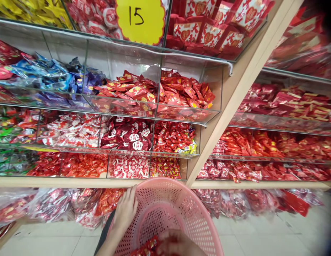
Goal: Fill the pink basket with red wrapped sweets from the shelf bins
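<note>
A round pink plastic basket (pixel 205 217) with a perforated wall is at the bottom middle of the head view, below the shelves. My left hand (pixel 127 208) holds its left rim, fingers bent over the edge and thumb out of sight. Inside the basket is my right hand (pixel 176 243), smeared by motion, its fingers not clear. Just left of that hand, red-wrapped candy packets (pixel 148 247) lie low in the basket. Whether the right hand holds any of them, I cannot tell.
Clear-fronted bins of wrapped candy (pixel 130 135) fill the shelves ahead, with a slanting wooden post (pixel 231 106) between two sections. A yellow price card (pixel 140 21) reads 15. Plastic bags of candy (pixel 52 204) sit beneath the bottom shelf, on a tiled floor (pixel 242 234).
</note>
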Available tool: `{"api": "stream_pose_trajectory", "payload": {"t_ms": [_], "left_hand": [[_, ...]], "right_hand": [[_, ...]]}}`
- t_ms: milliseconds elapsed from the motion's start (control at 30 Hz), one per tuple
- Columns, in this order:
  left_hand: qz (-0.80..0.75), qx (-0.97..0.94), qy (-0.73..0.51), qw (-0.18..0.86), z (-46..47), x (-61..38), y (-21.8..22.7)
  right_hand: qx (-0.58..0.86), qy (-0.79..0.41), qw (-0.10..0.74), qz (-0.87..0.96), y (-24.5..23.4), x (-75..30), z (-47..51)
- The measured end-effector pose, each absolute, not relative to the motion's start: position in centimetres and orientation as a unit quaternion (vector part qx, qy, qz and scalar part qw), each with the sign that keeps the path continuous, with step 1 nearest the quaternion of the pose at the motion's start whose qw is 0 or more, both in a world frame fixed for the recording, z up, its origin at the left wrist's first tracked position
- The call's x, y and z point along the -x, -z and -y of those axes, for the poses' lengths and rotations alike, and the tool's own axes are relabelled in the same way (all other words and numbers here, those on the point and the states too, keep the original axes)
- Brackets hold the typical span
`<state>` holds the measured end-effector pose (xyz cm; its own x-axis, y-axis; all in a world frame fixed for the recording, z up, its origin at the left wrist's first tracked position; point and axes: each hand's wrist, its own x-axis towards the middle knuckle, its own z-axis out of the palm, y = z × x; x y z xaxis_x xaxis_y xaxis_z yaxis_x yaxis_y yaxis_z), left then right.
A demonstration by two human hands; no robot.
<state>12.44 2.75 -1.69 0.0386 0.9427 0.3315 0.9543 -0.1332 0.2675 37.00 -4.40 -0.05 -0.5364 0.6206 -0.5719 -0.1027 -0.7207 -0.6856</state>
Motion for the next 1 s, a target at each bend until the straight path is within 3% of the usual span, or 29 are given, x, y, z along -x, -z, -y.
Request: {"api": "stream_pose_trajectory", "payload": {"t_ms": [100, 233, 567, 733, 1000], "left_hand": [[0.660, 0.719, 0.216, 0.012, -2.7, -12.5, 1.5], [0.660, 0.720, 0.214, 0.010, -2.7, -12.7, 1.2], [0.664, 0.720, 0.197, 0.035, -2.5, -12.9, 0.7], [0.667, 0.717, 0.201, 0.035, -2.3, -13.1, 0.5], [0.670, 0.713, 0.206, 0.018, -2.2, -12.9, 0.4]], "right_hand": [[0.468, -0.805, 0.306, 0.196, 0.1, -36.7, 3.6], [0.442, -0.820, 0.349, 0.103, 0.7, -36.7, 3.2], [0.377, -0.845, 0.340, 0.168, 1.7, -37.8, 2.8], [0.423, -0.809, 0.343, 0.220, 1.6, -37.6, 2.4], [0.453, -0.783, 0.257, 0.340, 1.4, -37.1, 3.0]]}}
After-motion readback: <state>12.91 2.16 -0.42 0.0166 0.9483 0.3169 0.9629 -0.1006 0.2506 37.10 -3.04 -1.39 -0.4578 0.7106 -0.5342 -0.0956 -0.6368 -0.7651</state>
